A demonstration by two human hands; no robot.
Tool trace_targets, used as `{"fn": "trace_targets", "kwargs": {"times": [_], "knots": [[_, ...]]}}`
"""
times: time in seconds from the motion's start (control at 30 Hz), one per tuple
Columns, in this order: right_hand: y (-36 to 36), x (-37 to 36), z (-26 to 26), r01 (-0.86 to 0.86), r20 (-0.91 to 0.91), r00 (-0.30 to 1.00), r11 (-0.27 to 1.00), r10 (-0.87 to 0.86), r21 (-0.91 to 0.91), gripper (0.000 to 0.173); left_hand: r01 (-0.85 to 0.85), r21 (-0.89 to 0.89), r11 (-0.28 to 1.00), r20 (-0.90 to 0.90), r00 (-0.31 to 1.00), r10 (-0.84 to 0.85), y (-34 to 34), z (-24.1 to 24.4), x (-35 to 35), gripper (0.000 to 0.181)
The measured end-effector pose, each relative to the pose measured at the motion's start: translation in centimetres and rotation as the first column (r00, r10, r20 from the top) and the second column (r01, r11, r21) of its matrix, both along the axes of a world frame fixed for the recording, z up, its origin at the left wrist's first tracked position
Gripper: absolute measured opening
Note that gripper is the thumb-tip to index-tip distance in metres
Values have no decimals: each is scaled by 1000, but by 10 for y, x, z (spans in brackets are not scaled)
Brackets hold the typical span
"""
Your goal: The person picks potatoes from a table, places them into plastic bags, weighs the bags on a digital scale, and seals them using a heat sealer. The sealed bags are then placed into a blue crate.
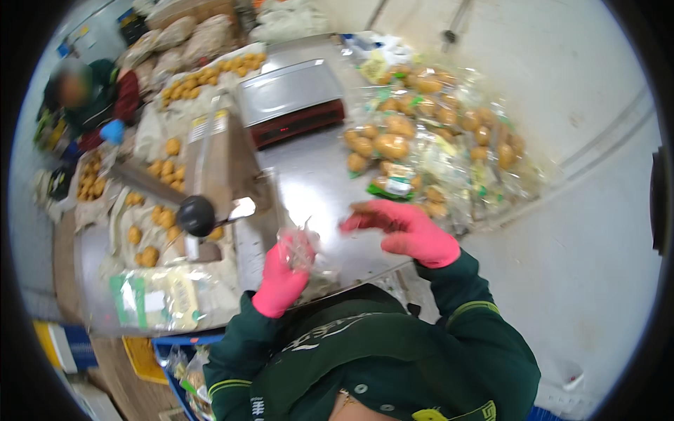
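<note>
My left hand [287, 273], in a pink glove, is closed on a crumpled clear plastic bag [299, 250] near the table's front edge. My right hand [408, 231], in a matching glove, is apart from it to the right, fingers curved and parted, with nothing seen in it. Beyond my right hand lie many clear bags of potatoes [392, 144] in a heap. A bag-sealing device with a black ball knob [196, 216] stands left of my left hand. Behind it is a digital scale [292, 94] with a bare steel pan.
Flat printed plastic bags [158, 299] lie at the table's left front. Loose potatoes [163, 171] rest on cloth behind the device. A blue crate [171, 363] with bagged goods stands below. Another person [89, 100] with a blue glove is at the far left, beside filled sacks [208, 39].
</note>
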State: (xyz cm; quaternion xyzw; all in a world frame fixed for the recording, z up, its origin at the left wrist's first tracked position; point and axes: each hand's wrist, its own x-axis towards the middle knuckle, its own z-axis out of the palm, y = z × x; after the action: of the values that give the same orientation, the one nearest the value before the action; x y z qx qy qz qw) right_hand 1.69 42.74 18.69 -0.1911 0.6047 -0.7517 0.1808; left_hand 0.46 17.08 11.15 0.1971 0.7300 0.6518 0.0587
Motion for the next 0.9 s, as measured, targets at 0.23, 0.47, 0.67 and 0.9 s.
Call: {"fn": "trace_targets", "kwargs": {"times": [0.23,0.47,0.67,0.9], "knots": [[-105,-54,-124,265,-376,913,931,-159,251,29,-176,-450,875,-617,771,-162,-12,62,-40,38],[-201,-97,-109,588,-862,506,742,-25,323,17,-483,-225,847,-392,840,375,-101,48,-58,16],[-145,-65,53,363,-646,760,870,-69,334,24,-613,259,746,-115,747,654,-123,26,-62,15],[-166,-24,14,-49,-652,666,893,362,447,20,-545,137,827,-292,776,559,-131,20,-47,45]]}}
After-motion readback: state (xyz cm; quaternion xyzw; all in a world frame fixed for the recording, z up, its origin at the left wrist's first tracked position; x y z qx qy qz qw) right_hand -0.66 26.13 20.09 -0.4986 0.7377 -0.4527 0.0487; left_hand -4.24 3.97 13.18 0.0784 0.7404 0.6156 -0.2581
